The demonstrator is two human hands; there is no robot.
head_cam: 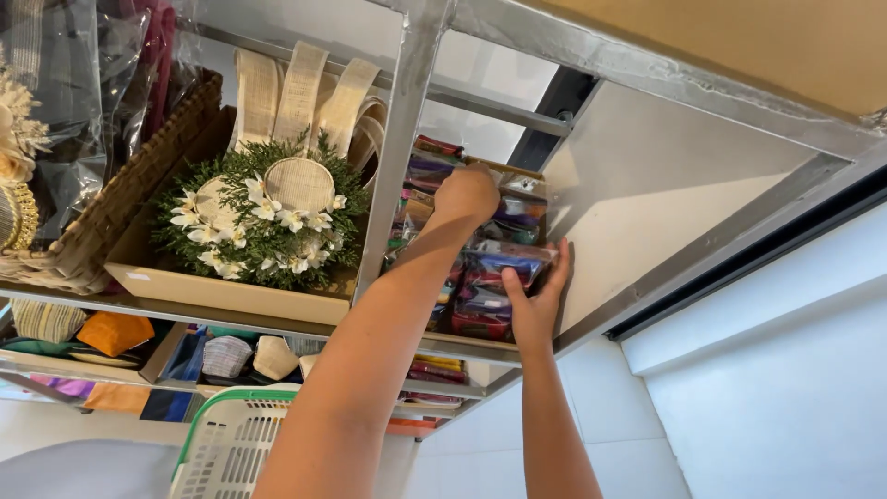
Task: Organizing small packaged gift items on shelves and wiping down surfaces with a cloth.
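- The head camera looked up at a metal shelf rack (407, 139) that stood against a pale wall, with a white tiled wall to the right and a dark strip running along it.
- On the upper shelf lay a shallow cardboard tray (212, 291) that held a green wreath with white flowers (254, 222) and woven straw loops behind it.
- A wicker basket (120, 199) leaned just left of the tray, beside clear plastic wrapping.
- The shelf below carried folded cloth pieces in orange, grey and cream; a white plastic basket with a green rim (231, 434) sat under them.
- A stack of clear-wrapped colourful packets (494, 277) stood at the right end of the upper shelf, against the side panel.
- The left hand (467, 194) was raised with the arm stretched up, knuckles towards the camera, its fingers curled onto the top packets; whether they gripped one I cannot tell.
- The right hand (536, 300) reached up from below, its fingers spread narrowly around the side of one packet near the stack's middle, holding it.
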